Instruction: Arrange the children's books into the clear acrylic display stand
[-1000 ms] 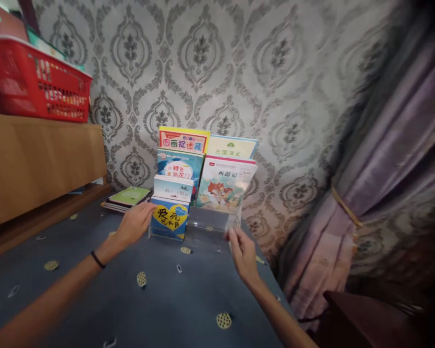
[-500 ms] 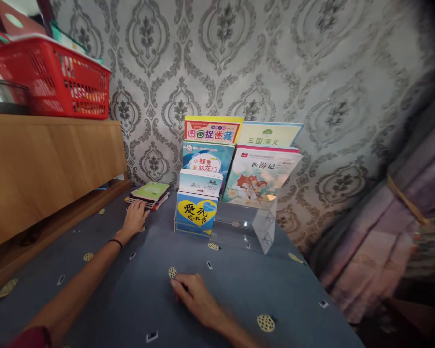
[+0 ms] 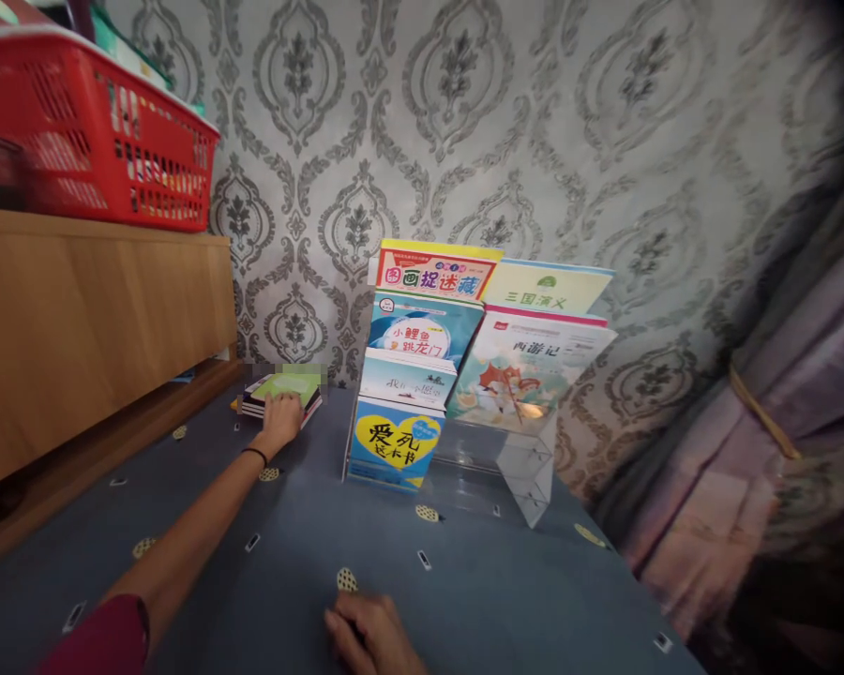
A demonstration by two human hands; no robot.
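Note:
My left hand (image 3: pixel 282 422) is on a small stack of books by the cabinet, its fingers bent over the near edge of the green-covered book (image 3: pixel 301 385) on top. The thumb is hidden. Below the green cover, the edges of other books (image 3: pixel 253 409) show. My right hand (image 3: pixel 374 633) rests on the table near the bottom of the view, loosely curled, with nothing visible in it. A clear acrylic book rack (image 3: pixel 527 469) stands beyond, holding a blue book with a yellow heart (image 3: pixel 394 445), a fox-picture book (image 3: pixel 510 375) and several others in tiers.
A wooden cabinet (image 3: pixel 98 309) runs along the left, with a red plastic basket (image 3: pixel 161 169) on top. A dark blue patterned cloth (image 3: pixel 506 600) covers the table. Patterned wallpaper (image 3: pixel 450 122) rises behind, and a tied curtain (image 3: pixel 738 487) hangs at the right.
My left hand has moved forward onto the stack, and its fingers have bent over the green book. My right hand sits lower in view. The view has shifted, so the rack appears lower and further right.

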